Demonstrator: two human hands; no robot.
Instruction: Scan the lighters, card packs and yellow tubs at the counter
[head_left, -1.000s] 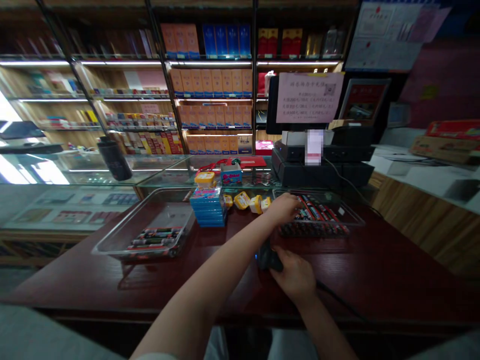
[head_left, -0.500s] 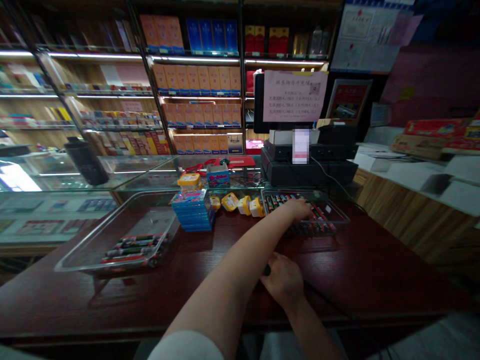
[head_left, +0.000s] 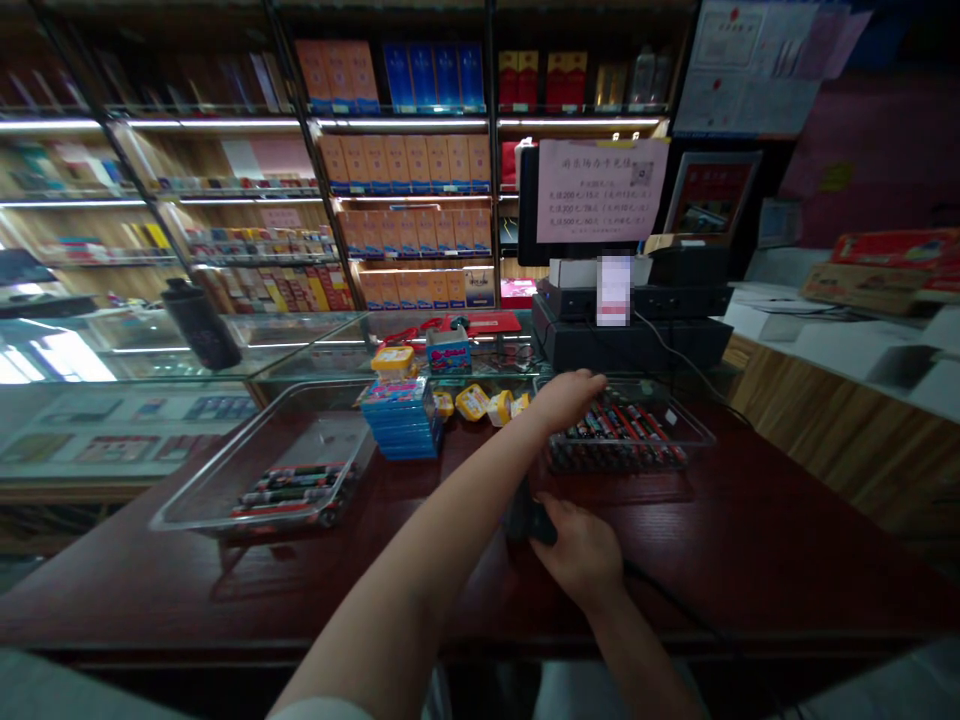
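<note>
My left arm reaches across to the right, and my left hand (head_left: 570, 396) hangs over the left end of a clear tray (head_left: 694, 428) filled with batteries (head_left: 626, 425). Its fingers bend down towards the batteries and are hidden by the back of the hand. Closer to me, my right hand (head_left: 583, 556) is closed round a black hand-held scanner (head_left: 525, 518) resting on the dark red counter (head_left: 750, 540). A black cable (head_left: 675, 600) runs from the scanner off to the right.
A second clear tray (head_left: 217, 480) with a few batteries sits at the left. A stack of blue packs (head_left: 403, 420) and yellow tape rolls (head_left: 480, 403) lie between the trays. A till with a paper notice (head_left: 604, 190) stands behind; a glass showcase (head_left: 150, 370) and lit shelves are at the left.
My left hand has drawn back from the middle of the battery tray to its left end. The scanner's front now shows past my right hand. The view shifted a little.
</note>
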